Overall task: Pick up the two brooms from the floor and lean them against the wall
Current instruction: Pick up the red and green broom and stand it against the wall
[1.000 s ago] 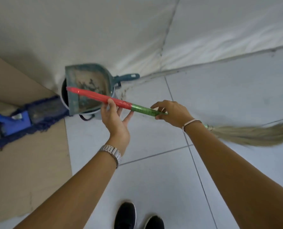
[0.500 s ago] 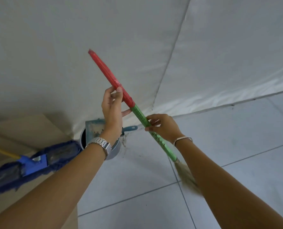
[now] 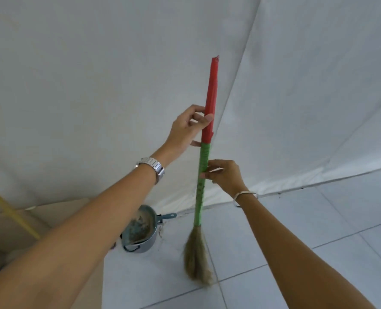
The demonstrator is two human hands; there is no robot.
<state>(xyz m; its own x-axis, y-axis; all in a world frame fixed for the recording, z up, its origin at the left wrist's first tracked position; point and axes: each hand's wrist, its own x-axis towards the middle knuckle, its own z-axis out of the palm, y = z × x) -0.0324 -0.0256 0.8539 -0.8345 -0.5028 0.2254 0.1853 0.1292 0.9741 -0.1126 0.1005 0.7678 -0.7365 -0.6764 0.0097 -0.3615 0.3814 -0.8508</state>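
Observation:
A broom [image 3: 201, 188] with a red upper handle, green lower handle and straw bristles stands nearly upright in front of the white wall corner [image 3: 240, 90]. Its bristles touch the tiled floor. My left hand [image 3: 188, 128] grips the red part of the handle from the left, at the seam with the green. Lower down, my right hand [image 3: 224, 175] pinches the green part from the right. Whether the handle's top touches the wall I cannot tell. A second broom is not in view.
A grey bucket [image 3: 140, 244] with a teal dustpan [image 3: 142, 224] inside stands on the floor left of the bristles. A yellow pole [image 3: 11, 212] slants at the far left over brown cardboard [image 3: 4, 230]. Pale floor tiles [image 3: 307, 230] spread to the right.
The broom swung from lying almost level at hand height, to tilted, to nearly upright with bristles on the floor. Both hands stayed on the handle and the view lifted toward the wall.

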